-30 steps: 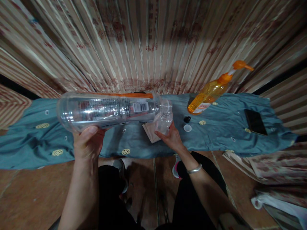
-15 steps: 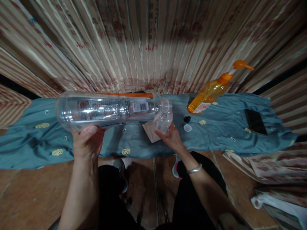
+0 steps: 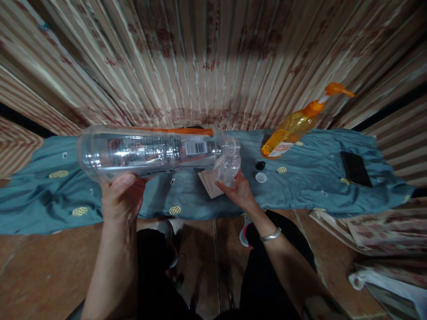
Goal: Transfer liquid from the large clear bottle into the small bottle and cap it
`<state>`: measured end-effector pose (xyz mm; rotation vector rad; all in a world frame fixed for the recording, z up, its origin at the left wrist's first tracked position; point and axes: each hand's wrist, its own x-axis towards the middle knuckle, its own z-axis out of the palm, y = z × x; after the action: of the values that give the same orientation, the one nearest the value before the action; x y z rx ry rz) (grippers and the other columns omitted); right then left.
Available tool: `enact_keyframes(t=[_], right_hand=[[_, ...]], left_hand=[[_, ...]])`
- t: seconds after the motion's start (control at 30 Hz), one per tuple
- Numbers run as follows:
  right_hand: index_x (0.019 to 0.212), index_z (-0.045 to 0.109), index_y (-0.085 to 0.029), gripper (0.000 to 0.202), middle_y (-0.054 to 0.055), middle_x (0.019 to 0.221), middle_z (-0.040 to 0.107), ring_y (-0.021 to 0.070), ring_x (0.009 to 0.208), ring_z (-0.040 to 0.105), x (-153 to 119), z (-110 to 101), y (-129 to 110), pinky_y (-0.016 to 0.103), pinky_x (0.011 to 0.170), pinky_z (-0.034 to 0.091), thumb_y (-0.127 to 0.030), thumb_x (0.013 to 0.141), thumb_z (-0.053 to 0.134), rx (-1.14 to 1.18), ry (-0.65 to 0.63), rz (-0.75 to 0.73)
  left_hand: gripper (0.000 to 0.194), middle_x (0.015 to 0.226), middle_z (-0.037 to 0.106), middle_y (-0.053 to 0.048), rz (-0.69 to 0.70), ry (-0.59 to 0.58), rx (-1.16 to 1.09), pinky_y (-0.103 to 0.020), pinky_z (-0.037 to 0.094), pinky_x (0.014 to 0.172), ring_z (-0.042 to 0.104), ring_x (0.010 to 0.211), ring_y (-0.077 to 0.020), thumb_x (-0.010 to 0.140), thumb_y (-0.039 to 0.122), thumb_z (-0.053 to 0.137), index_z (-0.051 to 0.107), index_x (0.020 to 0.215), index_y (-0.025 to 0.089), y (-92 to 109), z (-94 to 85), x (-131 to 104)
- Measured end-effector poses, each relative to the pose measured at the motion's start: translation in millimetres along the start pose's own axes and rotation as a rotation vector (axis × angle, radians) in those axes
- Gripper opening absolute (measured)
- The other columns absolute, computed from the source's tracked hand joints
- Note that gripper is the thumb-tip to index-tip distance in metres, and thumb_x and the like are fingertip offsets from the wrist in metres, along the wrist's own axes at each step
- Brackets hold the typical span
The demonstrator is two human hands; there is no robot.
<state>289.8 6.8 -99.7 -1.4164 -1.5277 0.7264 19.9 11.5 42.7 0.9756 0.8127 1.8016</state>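
My left hand point(image 3: 123, 195) is closed around the underside of a large clear plastic bottle point(image 3: 143, 153), which lies nearly level with its neck toward the right. A barcode label with an orange strip shows on its side. Below that neck, my right hand point(image 3: 238, 191) grips a small clear bottle point(image 3: 228, 171). The two mouths meet or overlap; whether they touch I cannot tell, nor can I make out liquid passing between them. To the right of my right hand lie a small black cap point(image 3: 260, 165) and a white round cap point(image 3: 260, 178).
An orange pump bottle point(image 3: 290, 129) with amber liquid stands on the teal cloth point(image 3: 187, 195) at the back right. A dark phone-like slab point(image 3: 355, 169) lies farther right. Behind my hands is a folded beige cloth or paper point(image 3: 211, 186). Striped curtains point(image 3: 200, 58) hang behind.
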Motion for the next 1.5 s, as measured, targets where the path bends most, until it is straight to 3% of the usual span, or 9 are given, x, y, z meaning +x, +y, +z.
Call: enact_keyframes(t=[0.23,0.47,0.8,1.13,1.33,1.5], right_hand=[[0.155,0.055,-0.02,0.084,0.02,0.145,0.076,0.0403,0.136,0.074,0,-1,0,0.06,0.116,0.061,-0.046,0.084,0.09,-0.016,-0.006,0.013],[0.157,0.055,-0.019,0.086,0.019,0.144,0.077,0.0387,0.133,0.076,-1,0,0,0.059,0.114,0.061,-0.048,0.084,0.091,0.001,0.009,0.006],[0.154,0.055,-0.018,0.084,0.02,0.142,0.078,0.0398,0.133,0.076,0,1,0,0.06,0.115,0.061,-0.048,0.083,0.09,-0.009,0.001,0.014],[0.153,0.056,-0.019,0.085,0.019,0.137,0.08,0.039,0.129,0.078,-1,2,3,0.058,0.112,0.063,-0.051,0.082,0.091,0.014,0.017,0.024],[0.152,0.057,-0.018,0.083,0.02,0.137,0.08,0.0396,0.128,0.079,-1,2,2,0.058,0.112,0.063,-0.047,0.082,0.091,-0.009,0.016,0.026],[0.15,0.058,-0.019,0.08,0.021,0.139,0.079,0.0409,0.131,0.077,-1,2,2,0.06,0.112,0.063,-0.047,0.082,0.09,-0.011,0.023,0.005]], left_hand=[[0.113,0.104,0.083,0.003,0.0,0.001,-0.032,-0.067,0.069,0.101,0.082,0.11,-0.0361,0.046,0.028,0.106,0.063,0.147,0.051,3,4.3,-2],[0.11,0.107,0.084,-0.001,-0.017,0.054,-0.008,-0.069,0.069,0.099,0.08,0.114,-0.0407,0.038,0.034,0.11,0.069,0.14,0.044,5,8.3,-4],[0.11,0.111,0.084,-0.001,-0.008,0.018,-0.021,-0.071,0.069,0.098,0.081,0.11,-0.0391,0.039,0.034,0.11,0.068,0.14,0.046,5,9.4,-3],[0.111,0.106,0.085,0.0,-0.023,0.011,-0.036,-0.059,0.069,0.099,0.082,0.114,-0.038,0.045,0.032,0.108,0.064,0.146,0.047,0,2.1,-3],[0.106,0.105,0.085,0.002,-0.057,0.02,-0.054,-0.054,0.07,0.095,0.085,0.097,-0.0319,0.048,0.03,0.108,0.065,0.144,0.048,-5,-8.6,-3],[0.096,0.097,0.085,0.0,-0.052,0.072,-0.035,-0.054,0.071,0.091,0.082,0.084,-0.0292,0.046,0.035,0.109,0.073,0.134,0.038,-5,-8.3,-3]])
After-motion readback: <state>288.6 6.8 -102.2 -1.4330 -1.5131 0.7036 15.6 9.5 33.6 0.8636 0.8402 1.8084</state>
